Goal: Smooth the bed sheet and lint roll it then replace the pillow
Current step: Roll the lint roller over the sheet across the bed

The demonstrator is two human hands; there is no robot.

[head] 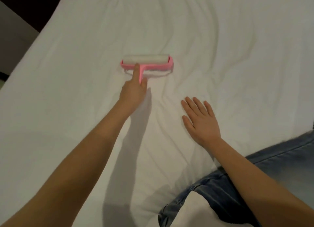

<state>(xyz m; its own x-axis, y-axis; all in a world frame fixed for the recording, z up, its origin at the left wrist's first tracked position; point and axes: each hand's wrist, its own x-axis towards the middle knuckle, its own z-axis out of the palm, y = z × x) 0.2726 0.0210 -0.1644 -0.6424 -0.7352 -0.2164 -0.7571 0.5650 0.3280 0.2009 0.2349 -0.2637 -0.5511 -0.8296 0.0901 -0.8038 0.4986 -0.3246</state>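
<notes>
Two hands on white bed sheet: left hand grips pink lint roller handle, index finger extended, roller mid-sheet; right hand flat, fingers spread on wrinkles.

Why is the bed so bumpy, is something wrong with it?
Nothing is spilled or torn. The white sheet is just wrinkled: long folds run from the upper right down the middle, past the pink lint roller. The left side lies much flatter, so the creases stand out.
</notes>
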